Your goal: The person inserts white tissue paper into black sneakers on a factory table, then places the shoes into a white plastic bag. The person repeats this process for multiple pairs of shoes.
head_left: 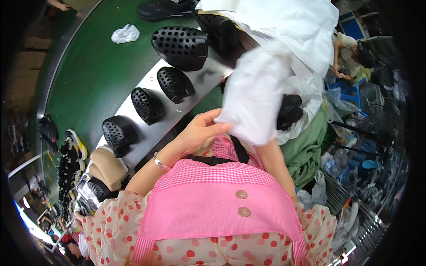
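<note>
Pinched lower left edge of white sheet (257, 95) with left hand (202, 131), sheet rising far-right from fingertips; right hand hidden behind sheet, grip unknowable; black perforated moulds (179, 44) left.

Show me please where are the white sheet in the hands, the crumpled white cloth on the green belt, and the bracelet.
white sheet (257, 95), head view, middle of its blurred face
crumpled white cloth (125, 33), head view, its centre
bracelet (158, 161), head view, band on left wrist
</note>
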{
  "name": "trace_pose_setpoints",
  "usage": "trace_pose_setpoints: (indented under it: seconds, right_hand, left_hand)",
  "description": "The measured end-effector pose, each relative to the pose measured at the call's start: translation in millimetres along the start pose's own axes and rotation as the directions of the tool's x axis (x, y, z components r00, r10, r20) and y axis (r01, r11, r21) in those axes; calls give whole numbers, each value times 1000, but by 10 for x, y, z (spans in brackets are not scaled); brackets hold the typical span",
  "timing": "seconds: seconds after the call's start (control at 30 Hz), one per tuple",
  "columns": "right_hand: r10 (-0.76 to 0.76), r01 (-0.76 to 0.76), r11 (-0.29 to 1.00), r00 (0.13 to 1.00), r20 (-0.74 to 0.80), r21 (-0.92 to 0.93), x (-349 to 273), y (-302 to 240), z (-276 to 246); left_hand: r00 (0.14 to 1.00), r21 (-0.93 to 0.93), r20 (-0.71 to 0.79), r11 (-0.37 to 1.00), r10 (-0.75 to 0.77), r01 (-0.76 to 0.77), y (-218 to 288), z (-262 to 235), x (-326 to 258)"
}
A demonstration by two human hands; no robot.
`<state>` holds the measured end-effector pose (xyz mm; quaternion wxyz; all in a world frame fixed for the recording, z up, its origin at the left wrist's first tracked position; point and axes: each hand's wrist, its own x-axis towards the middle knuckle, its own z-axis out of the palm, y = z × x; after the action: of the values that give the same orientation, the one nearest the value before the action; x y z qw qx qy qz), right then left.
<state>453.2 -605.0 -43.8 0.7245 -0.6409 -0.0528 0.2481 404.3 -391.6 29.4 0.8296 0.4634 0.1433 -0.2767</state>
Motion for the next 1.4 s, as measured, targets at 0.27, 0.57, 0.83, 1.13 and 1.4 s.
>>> trace_pose_setpoints:
  seconds: [0.27,0.57,0.83,1.13,1.4]
  right_hand:
    - [286,-306,749,949,130,588,24,3,494]
    - [-116,118,993,978,172,-1,-237,411,-7]
    - [118,-94,897,993,-28,431,-779,139,-811]
    - [38,-15,998,924,-380,64,-1371,-94,-1580]
    - [217,78,745,911,-351,663,-1606,109,-1766]
  left_hand:
    - [999,-346,36,938,27,-12,-347,-291,-150]
    - [999,-250,-18,967,35,-39,-442,-54,17]
    - [992,-392,124,917,-29,76,-921,876,552]
    - [996,-253,-81,966,40,-59,-1429,1738,1069]
    - [987,-250,-16,957,-158,149,-1697,2054,1279]
